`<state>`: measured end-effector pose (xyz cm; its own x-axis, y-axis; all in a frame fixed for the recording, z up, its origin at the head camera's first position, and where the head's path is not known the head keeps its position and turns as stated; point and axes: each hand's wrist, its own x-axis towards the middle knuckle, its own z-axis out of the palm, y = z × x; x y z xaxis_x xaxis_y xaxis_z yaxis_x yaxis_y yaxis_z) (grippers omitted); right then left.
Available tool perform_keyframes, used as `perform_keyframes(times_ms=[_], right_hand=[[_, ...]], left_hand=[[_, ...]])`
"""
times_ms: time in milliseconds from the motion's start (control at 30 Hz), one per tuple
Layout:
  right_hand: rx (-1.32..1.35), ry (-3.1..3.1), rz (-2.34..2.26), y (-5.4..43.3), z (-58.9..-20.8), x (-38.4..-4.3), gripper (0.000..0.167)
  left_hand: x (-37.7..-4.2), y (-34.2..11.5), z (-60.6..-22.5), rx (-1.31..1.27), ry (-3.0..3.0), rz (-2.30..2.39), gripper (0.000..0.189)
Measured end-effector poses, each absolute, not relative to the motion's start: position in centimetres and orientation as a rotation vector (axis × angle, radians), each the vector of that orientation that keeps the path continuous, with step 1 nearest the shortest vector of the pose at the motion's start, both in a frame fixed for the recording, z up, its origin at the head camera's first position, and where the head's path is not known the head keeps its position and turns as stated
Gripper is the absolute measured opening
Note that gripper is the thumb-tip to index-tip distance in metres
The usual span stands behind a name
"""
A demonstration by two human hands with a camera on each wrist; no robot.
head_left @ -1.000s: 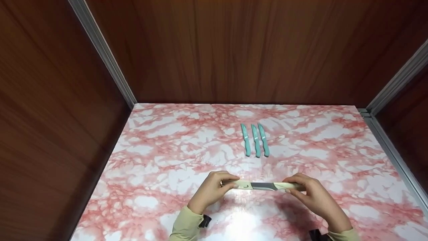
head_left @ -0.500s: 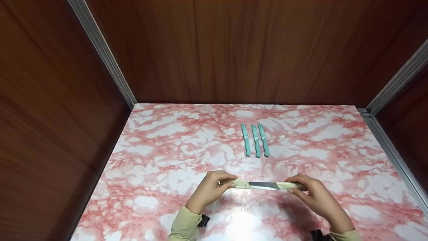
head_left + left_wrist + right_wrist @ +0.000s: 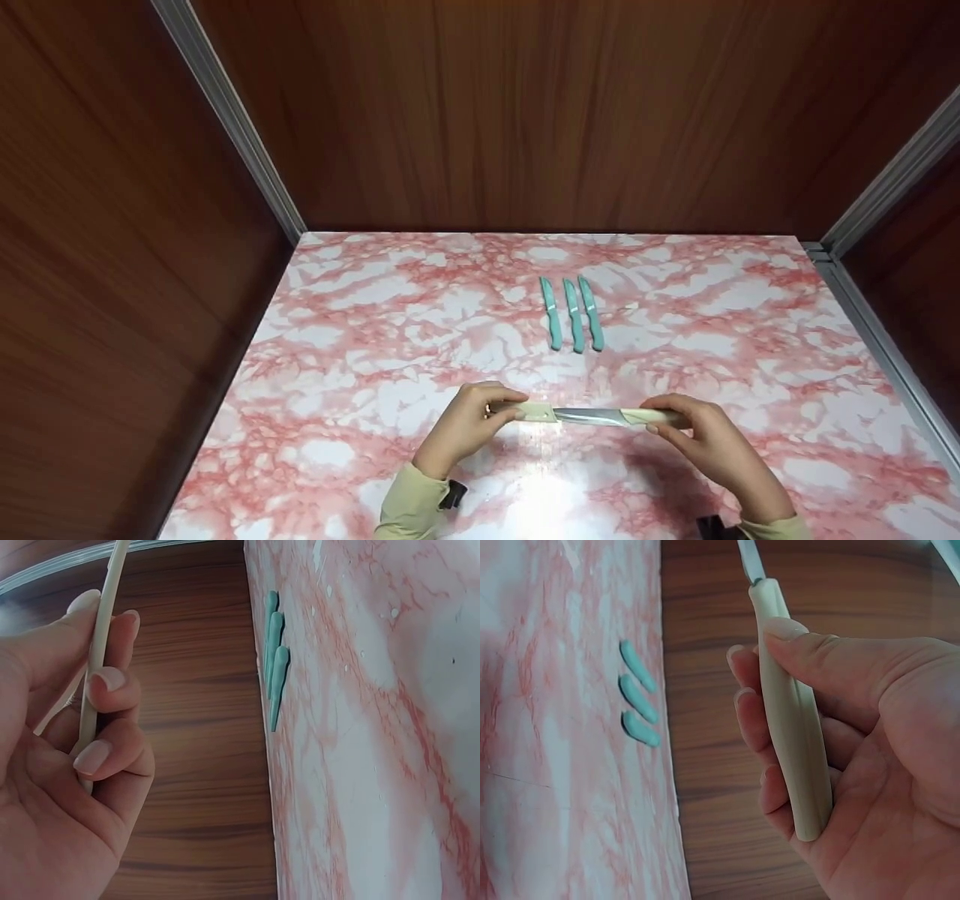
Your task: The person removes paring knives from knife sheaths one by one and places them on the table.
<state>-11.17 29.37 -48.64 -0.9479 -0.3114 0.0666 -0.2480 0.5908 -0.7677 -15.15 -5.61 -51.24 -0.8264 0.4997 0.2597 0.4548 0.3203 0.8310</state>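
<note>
My right hand point(image 3: 701, 435) grips the cream handle of a knife point(image 3: 791, 720), its thumb laid along the handle in the right wrist view. In the head view the bare metal blade points left, its tip end at the mouth of a cream knife sheath point(image 3: 538, 412). Thumb and fingers of my left hand point(image 3: 469, 427) pinch that sheath, which shows edge-on in the left wrist view. Both are held level over the near part of the table. Farther back lie three teal knives point(image 3: 574, 315) side by side, handles toward me.
The table point(image 3: 337, 390) has a red and white marbled top. Brown wood-grain panels point(image 3: 525, 112) stand behind it and at both sides, with grey metal rails point(image 3: 232, 112) at the corners.
My left hand has drawn the sheath a little to the left and my right hand has shifted slightly right, so more blade shows between them. The teal knives stay put.
</note>
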Motion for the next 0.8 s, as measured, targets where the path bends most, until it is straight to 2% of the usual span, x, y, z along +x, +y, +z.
perform_keyframes(times_ms=[800], right_hand=[[-0.427, 2.816, -1.343, 29.79, -49.0, -10.98, 0.03]], left_hand=[[-15.12, -6.07, -51.52, 0.894, 2.529, 1.563, 0.024]])
